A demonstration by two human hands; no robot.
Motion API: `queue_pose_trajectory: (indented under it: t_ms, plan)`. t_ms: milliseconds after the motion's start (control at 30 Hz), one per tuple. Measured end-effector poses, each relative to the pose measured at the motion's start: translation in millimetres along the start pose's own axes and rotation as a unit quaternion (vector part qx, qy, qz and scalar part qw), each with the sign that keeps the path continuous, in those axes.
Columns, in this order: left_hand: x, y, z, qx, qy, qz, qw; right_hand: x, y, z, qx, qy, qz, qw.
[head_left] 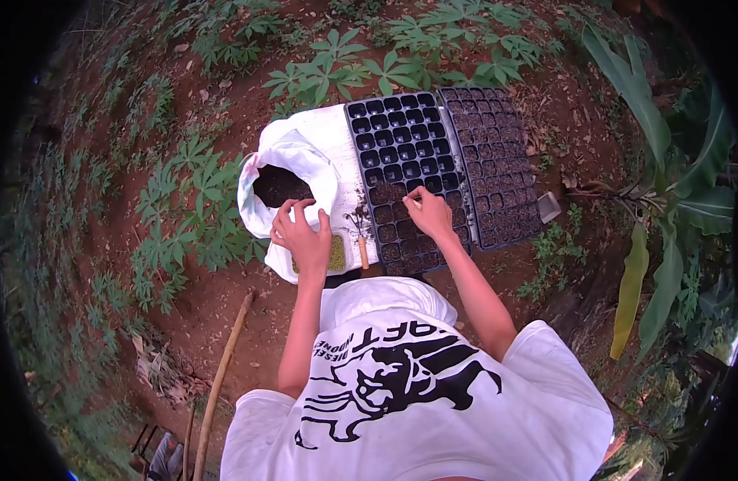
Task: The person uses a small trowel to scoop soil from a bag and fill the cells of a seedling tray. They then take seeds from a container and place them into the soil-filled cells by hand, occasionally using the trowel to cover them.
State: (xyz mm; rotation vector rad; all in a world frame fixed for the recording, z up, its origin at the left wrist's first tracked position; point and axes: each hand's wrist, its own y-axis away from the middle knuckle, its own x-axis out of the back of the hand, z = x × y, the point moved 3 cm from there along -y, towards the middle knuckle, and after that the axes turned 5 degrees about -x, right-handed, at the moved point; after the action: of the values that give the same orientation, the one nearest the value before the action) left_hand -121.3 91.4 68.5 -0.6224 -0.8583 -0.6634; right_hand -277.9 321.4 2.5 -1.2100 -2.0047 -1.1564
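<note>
My right hand (431,216) is closed around a short pale stick (416,204), over the black seedling tray (397,152). That tray's near rows hold dark soil, while its far cells show bare black plastic. My left hand (305,240) has its fingers apart and curved, at the near edge of a white sack (319,167) with dark soil (279,186) inside. Under and beside this hand sits a container of small green grains (338,253), partly hidden by it. Between sack and tray lies a small hand rake (362,247) with a wooden handle.
A second seedling tray (497,160), its cells filled with soil, lies to the right. Everything rests on a white surface (330,128) with spilled soil. Leafy plants (333,68) surround it, a banana-like plant (646,104) stands right, and a long wooden pole (222,385) leans at lower left.
</note>
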Motion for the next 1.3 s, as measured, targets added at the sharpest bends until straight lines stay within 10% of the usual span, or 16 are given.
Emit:
queue_pose_trajectory:
  t_ms: [400, 1300]
  plan:
    - [-140, 94, 50, 0.039, -0.088, -0.318, 0.943, 9, -33, 75, 0.144, 0.036, -0.062, 0.987]
    - [-174, 123, 41, 0.184, -0.022, -0.350, 0.918, -11, -86, 52, 0.177, 0.028, -0.193, 0.965]
